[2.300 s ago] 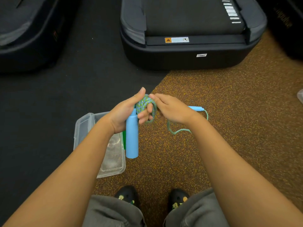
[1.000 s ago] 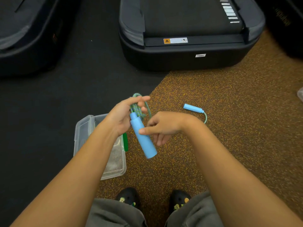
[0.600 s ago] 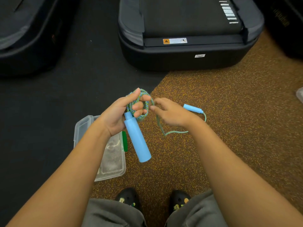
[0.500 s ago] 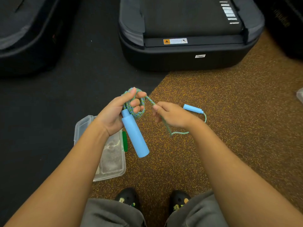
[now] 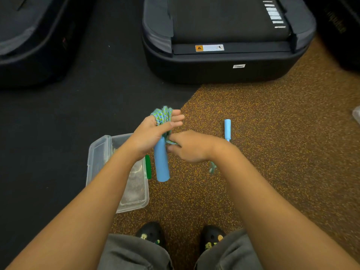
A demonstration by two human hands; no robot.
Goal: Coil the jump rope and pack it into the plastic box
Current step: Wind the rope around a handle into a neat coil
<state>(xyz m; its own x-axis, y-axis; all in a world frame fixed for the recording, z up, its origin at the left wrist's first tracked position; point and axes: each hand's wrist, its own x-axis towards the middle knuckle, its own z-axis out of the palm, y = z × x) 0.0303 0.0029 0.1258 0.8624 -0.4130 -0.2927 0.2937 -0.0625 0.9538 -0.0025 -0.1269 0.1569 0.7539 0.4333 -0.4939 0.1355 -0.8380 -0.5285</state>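
Fingers of the left hand (image 5: 150, 135) are wrapped by rope coils (image 5: 162, 115), a blue handle (image 5: 161, 162) gripped; the right hand (image 5: 191, 146) apparently pinches rope at centre frame; the treadmill's warning label (image 5: 209, 48) is unreadable.

The right hand (image 5: 191, 147) covers the stretch of rope (image 5: 162, 115) running from the coil toward the far handle (image 5: 227, 129), so their link is unseen; only a blurred bit of cord shows below the wrist. The left forearm hides part of the plastic box (image 5: 99, 152). The treadmill (image 5: 224, 65) is cut off by the top edge, and a pale object (image 5: 356, 115) by the right edge; it cannot be identified.
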